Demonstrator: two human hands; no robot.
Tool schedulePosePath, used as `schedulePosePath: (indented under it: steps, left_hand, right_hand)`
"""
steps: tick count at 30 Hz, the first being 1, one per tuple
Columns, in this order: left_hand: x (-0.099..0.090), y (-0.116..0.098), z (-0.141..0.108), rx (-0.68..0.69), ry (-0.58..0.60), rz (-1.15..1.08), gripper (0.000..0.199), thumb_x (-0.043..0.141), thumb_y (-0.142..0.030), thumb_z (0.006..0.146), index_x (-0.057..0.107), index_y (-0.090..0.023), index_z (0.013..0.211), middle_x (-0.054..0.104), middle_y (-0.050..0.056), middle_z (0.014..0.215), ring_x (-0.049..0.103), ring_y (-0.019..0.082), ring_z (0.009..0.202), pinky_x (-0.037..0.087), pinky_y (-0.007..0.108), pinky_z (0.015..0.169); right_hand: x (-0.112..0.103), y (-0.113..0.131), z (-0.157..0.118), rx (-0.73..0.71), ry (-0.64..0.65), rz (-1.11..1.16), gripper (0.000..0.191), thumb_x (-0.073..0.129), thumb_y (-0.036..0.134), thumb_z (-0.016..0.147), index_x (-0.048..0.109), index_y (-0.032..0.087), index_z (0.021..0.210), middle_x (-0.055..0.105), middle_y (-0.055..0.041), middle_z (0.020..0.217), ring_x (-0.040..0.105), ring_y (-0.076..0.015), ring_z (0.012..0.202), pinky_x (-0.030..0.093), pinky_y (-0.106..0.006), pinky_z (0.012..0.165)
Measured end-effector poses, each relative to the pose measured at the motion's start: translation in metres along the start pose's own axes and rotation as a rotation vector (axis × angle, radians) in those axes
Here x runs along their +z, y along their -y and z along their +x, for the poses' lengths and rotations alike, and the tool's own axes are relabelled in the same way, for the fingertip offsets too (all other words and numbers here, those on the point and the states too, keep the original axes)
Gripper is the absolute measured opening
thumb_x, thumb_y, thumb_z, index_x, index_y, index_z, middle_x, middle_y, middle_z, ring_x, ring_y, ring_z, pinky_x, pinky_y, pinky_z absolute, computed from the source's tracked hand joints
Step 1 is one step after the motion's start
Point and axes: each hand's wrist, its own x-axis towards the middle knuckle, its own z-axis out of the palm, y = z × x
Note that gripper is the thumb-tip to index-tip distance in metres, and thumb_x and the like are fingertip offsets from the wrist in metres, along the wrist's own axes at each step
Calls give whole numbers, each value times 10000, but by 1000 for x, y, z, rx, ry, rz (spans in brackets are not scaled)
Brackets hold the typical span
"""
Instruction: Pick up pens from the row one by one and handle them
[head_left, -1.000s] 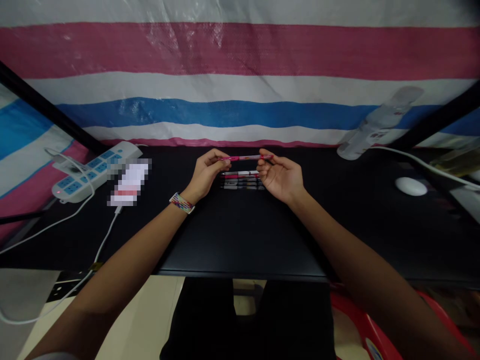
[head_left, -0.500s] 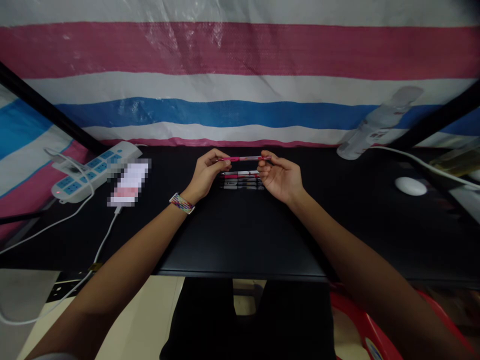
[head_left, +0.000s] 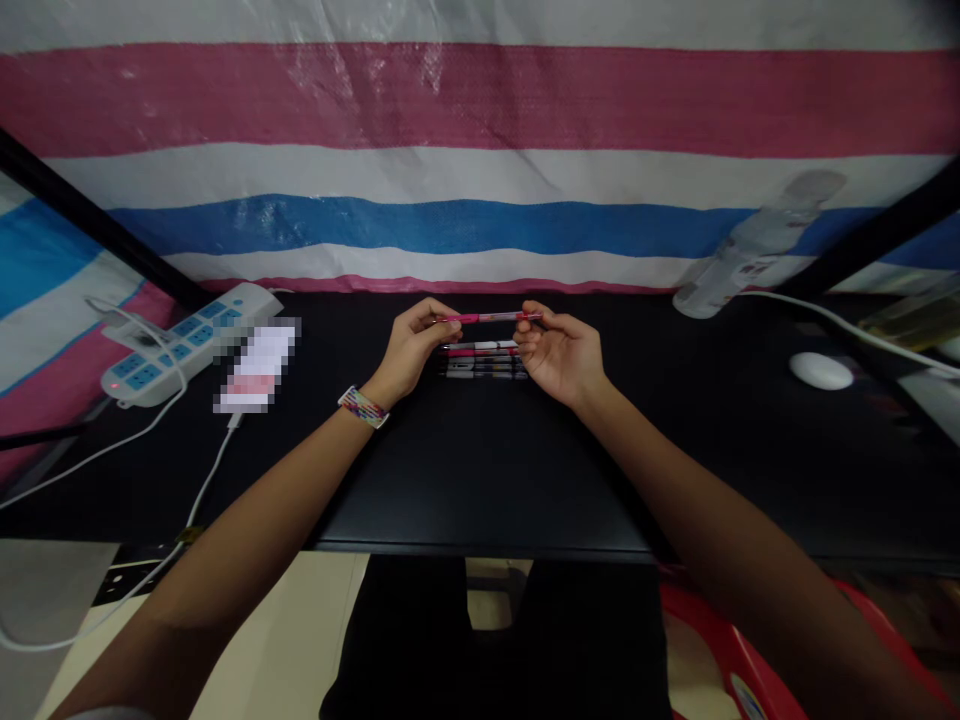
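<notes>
A slim pink pen (head_left: 491,317) with a clear section is held level between my two hands. My left hand (head_left: 417,340), a woven multicoloured band at its wrist, pinches the pen's left end between thumb and fingers. At the other end, the thumb and fingertips of my right hand (head_left: 564,355) close on the pen, palm turned partly up. Just below it on the black desk lies a row of several pens (head_left: 484,362), side by side; one is pink and white, others clear and dark. My fingers hide some of their ends.
On the left are a white power strip (head_left: 195,340) with blue sockets and a phone (head_left: 259,365) on a white cable. To the right stand a clear bottle (head_left: 750,255) and a white mouse (head_left: 821,371). A striped sheet (head_left: 480,100) hangs behind the black desk (head_left: 480,480).
</notes>
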Motion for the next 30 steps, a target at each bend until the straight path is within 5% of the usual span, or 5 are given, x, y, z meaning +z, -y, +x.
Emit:
schedulePosePath:
  steps: [30]
  left_hand:
    - [-3, 4, 1, 46, 39, 28, 182, 915, -303, 840, 767, -210, 891, 749, 6, 805, 729, 150, 782, 595, 293, 789]
  right_hand:
    - [0, 0, 1, -86, -33, -190, 238, 685, 356, 827, 794, 235, 999, 749, -59, 837, 626, -178, 696, 593, -309, 632]
